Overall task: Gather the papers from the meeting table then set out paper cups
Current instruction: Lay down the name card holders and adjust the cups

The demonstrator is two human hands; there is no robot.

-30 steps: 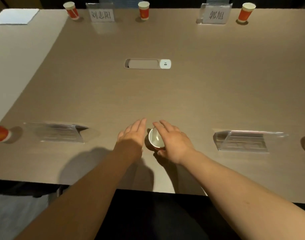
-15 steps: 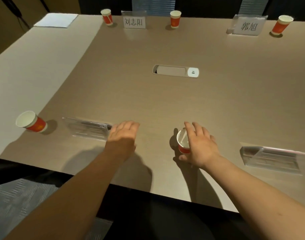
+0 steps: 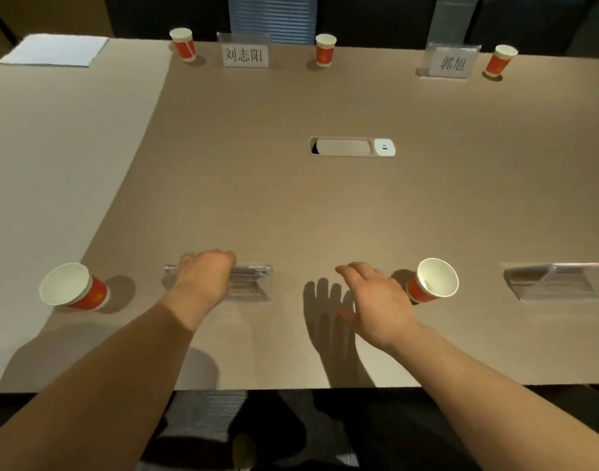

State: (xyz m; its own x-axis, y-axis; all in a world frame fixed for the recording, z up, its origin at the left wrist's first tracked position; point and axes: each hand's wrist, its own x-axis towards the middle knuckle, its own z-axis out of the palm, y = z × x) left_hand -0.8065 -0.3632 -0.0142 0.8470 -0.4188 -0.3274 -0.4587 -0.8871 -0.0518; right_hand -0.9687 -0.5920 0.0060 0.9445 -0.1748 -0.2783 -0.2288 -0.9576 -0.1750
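A red paper cup [image 3: 427, 287] with a white inside stands at the near edge of the meeting table [image 3: 291, 205]. My right hand [image 3: 376, 300] hovers just left of it, fingers spread, holding nothing. My left hand [image 3: 202, 277] lies over a clear name stand [image 3: 253, 283], fingers curled over its top edge. Another red cup [image 3: 77, 288] stands to the left of that stand. Three more cups [image 3: 183, 45] [image 3: 325, 49] [image 3: 500, 62] stand along the far edge. A white stack of papers [image 3: 53, 51] lies at the far left corner.
Two name stands with printed cards [image 3: 245, 54] [image 3: 452, 62] stand at the far side, and a second clear stand [image 3: 549, 282] sits at the near right. A cable port [image 3: 352, 146] is set into the table's middle. Chair backs line the far edge.
My right hand has let go of the cup and drawn back to its left. My left hand has moved left onto the clear name stand. The view has shifted left.
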